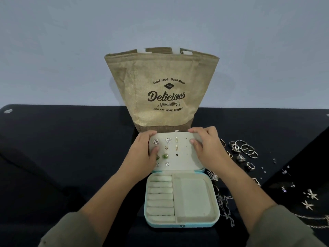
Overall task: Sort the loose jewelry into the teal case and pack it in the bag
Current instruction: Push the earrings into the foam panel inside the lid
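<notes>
Grips the earring panel (179, 157) of the open teal case (181, 224) at both upper corners. Curls the left hand (142, 154) round the upper left corner, fingers over the top edge, thumb pressed on the panel face among the studs (166, 148). Clamps the right hand (207, 147) on the upper right corner the same way, thumb on the bare perforated part. Holds the two hands apart, with the rows of studs between them. Props the panel raised and leaning away, face toward the person, hinge edge running across from left wrist to right wrist. Between the forearms, flat on the dark table (71, 148), the case base: clasp edge nearest the person, ring rolls crosswise on the left-arm side, open compartment on the right-arm side. Just beyond the fingertips, the burlap bag (160, 68), upright, mouth upward. Right of the right hand, loose rings (243, 148); beside the right forearm, a chain (226, 207).
</notes>
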Tool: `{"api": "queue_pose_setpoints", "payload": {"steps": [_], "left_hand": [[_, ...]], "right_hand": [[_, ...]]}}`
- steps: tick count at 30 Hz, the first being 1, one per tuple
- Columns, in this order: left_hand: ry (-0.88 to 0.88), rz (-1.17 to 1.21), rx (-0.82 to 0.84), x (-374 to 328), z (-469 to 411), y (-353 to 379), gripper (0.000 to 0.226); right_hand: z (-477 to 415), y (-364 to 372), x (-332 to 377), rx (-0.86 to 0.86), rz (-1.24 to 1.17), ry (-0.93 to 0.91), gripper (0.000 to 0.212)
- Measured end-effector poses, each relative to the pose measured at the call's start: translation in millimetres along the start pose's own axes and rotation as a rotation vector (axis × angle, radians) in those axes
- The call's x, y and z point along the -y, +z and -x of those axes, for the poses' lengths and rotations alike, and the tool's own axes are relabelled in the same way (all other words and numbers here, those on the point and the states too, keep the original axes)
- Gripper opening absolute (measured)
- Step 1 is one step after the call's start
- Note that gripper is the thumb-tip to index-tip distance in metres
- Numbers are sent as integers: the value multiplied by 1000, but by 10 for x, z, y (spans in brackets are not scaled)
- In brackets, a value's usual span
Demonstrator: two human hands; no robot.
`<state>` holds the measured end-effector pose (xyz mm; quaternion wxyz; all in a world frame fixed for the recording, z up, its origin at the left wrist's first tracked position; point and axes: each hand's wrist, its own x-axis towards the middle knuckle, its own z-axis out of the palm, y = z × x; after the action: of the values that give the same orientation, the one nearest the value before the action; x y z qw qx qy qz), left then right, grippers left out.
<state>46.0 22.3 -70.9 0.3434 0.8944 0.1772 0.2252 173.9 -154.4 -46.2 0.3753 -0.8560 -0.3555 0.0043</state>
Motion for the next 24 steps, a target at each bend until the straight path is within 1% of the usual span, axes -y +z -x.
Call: {"api": "queue_pose_setpoints", "payload": {"steps": [2,4,5,7,10,14,16,19,22,24], "left_hand": [[24,-73,-6,-3,1,13,47],[103,-202,-64,-35,20,52,47],[140,-251,-85,-69,37,77,46],[189,-281,-90,-165,69,130,40],[225,-218,-51,-306,111,204,30],[248,-145,23,-560,198,365,22],[288,-110,82,-742,261,513,23],[316,-69,181,-1004,316,753,25],[311,-7,224,-1283,352,1000,20],[303,8,242,-1427,374,1150,20]], "right_hand": [[11,30,-46,-36,125,-39,36],[31,30,-63,-75,277,-72,36],[42,20,-59,-76,299,-86,34],[78,-6,-33,-23,246,-109,25],[180,-50,-19,68,109,-116,16],[392,-245,-101,68,6,-92,25],[540,-405,-211,55,-16,-47,25],[733,-645,-390,51,-6,68,19],[936,-915,-611,49,-25,207,15],[1055,-1087,-751,32,38,257,13]]}}
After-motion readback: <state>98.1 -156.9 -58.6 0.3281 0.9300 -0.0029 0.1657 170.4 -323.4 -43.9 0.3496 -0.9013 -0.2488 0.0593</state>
